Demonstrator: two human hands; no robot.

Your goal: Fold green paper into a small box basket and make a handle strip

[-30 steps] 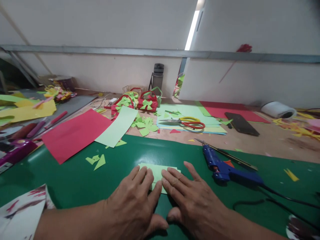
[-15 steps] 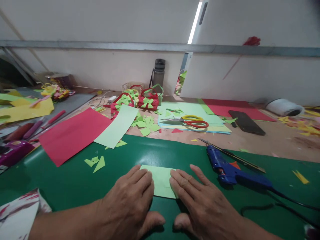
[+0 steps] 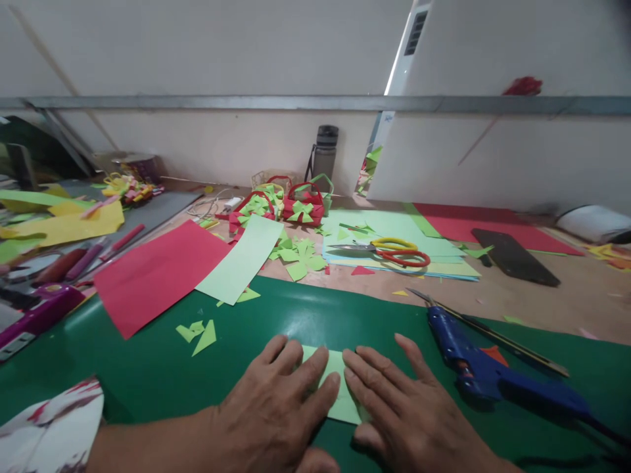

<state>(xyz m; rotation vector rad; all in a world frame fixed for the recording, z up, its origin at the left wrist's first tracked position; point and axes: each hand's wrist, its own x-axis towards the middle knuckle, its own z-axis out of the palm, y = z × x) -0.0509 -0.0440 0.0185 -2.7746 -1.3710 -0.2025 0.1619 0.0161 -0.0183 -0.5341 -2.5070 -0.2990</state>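
Observation:
A small folded piece of light green paper (image 3: 340,394) lies on the dark green mat (image 3: 148,374) close to me. Both hands press flat on it, fingers stretched out and side by side. My left hand (image 3: 273,410) covers the paper's left part. My right hand (image 3: 409,414) covers its right part. Only a narrow strip of the paper shows between the fingers.
A blue glue gun (image 3: 488,378) lies just right of my right hand, beside a thin metal ruler (image 3: 497,335). Farther back are a red sheet (image 3: 158,272), a pale green sheet (image 3: 244,259), scissors (image 3: 394,251), red paper baskets (image 3: 276,203), a bottle (image 3: 325,154) and a dark phone (image 3: 515,256).
The hands have slid closer together over the green paper, hiding more of it. The view has shifted slightly, so things sit a little further right.

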